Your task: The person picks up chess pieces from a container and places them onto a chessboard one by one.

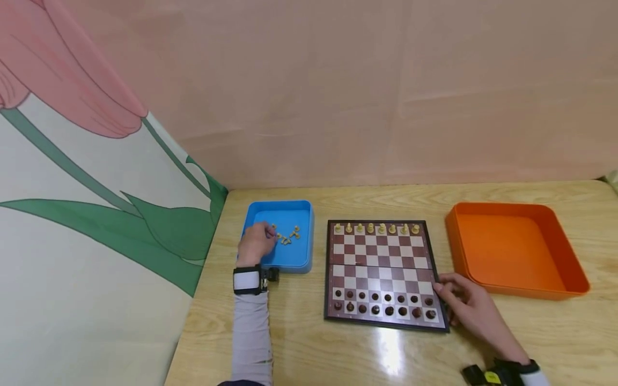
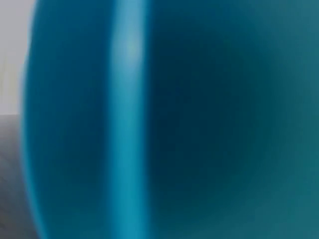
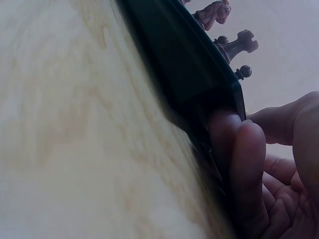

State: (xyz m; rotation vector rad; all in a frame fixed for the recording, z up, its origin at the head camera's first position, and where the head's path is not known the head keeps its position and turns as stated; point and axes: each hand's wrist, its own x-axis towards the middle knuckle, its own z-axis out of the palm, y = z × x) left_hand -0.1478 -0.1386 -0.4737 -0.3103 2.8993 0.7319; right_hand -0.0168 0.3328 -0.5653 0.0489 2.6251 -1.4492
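Blue tray (image 1: 299,257): left hand (image 1: 256,244) inside, grip unreadable; right hand (image 1: 470,308), grip pressed against chessboard (image 1: 381,268) edge.

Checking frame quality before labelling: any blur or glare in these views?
Head view: sharp, with glare on the table below the chessboard. Left wrist view: fully blurred, only the blue tray filling the frame. Right wrist view: table soft, fingers on the board edge clearer.

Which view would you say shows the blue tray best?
The head view: the whole blue tray shows, with light pieces inside and the left hand reaching in. The left wrist view gives only a blue blur; the right wrist view shows none of it.
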